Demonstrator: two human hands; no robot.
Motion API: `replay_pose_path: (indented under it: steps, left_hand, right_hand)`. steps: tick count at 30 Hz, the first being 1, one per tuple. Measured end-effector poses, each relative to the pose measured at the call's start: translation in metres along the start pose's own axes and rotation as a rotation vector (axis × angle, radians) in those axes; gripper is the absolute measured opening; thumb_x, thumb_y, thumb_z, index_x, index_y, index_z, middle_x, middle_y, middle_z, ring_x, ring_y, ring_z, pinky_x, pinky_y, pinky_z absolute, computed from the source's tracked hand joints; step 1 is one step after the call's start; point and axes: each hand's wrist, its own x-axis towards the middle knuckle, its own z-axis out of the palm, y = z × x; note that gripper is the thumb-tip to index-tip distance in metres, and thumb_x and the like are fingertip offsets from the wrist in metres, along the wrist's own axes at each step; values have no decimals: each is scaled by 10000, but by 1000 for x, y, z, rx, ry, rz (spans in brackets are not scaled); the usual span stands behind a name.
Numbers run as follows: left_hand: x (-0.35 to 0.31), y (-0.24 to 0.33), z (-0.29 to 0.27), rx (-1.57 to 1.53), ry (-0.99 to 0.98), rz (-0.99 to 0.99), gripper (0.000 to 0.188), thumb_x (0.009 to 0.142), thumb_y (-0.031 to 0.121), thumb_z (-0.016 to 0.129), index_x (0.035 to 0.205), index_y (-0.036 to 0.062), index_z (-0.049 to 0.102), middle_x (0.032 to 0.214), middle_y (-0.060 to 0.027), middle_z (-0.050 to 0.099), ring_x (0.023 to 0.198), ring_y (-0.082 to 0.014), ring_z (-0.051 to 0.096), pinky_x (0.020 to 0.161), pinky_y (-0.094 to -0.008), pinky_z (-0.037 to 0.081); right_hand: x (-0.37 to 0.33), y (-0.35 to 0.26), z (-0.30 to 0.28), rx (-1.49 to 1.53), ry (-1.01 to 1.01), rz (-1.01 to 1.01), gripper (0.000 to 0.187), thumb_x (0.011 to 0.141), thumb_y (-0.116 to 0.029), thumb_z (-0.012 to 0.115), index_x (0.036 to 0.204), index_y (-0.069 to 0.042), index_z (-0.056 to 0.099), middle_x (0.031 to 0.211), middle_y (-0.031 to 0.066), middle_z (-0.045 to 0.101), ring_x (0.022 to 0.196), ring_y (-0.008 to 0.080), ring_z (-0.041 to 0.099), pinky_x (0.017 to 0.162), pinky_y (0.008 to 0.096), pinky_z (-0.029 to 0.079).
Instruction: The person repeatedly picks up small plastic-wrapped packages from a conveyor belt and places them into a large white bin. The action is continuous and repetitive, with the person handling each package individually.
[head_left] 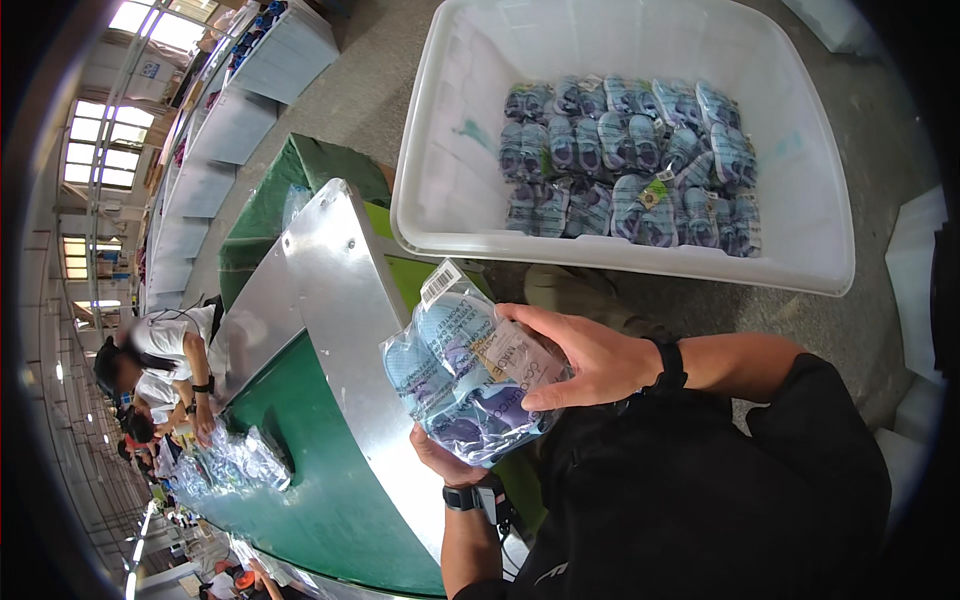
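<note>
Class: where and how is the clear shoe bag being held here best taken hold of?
Probably around its bulky sides: the right grip from the right and the left grip from below. The shoes fill the clear shoe bag there, so it should feel firm; the barcode corner juts past them and might crumple.

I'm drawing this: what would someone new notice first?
Probably the big white bin at upper right, with rows of bagged blue and purple shoes inside. Then the clear bag in the middle, held by the left hand and the right hand. The green surface at lower left stands out too.
</note>
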Motion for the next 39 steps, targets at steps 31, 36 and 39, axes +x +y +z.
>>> replay_pose_path:
  steps: [31, 36, 39]
  left_hand:
    - [-13, 45, -22, 804, 45, 162, 484, 1103, 330, 432, 1391, -50, 515, 1155, -177, 672, 1008, -231, 670, 854, -347, 543]
    - [-22, 51, -39, 778, 73, 159, 487, 1105, 330, 426, 1395, -52, 512, 1165, -181, 677, 998, -238, 676, 841, -343, 544]
    - [-24, 55, -46, 765, 102, 130, 498, 1107, 334, 420, 1403, -59, 498, 1186, -194, 675, 1005, -246, 681, 845, -351, 558]
  right_hand:
    - [-20, 112, -232, -913, 400, 763, 978, 892, -617, 643, 1499, 89, 343, 1189, 284, 662, 1104, 405, 658, 952, 443, 515]
    - [-32, 101, -220, -644, 133, 649, 731, 954, -519, 633, 1369, 78, 556, 1169, 245, 704, 1092, 353, 681, 920, 415, 531]
    - [-28, 79, -199, -631, 16, 561, 677, 982, -494, 623, 1386, 45, 558, 1142, 186, 724, 1043, 292, 691, 913, 396, 525]
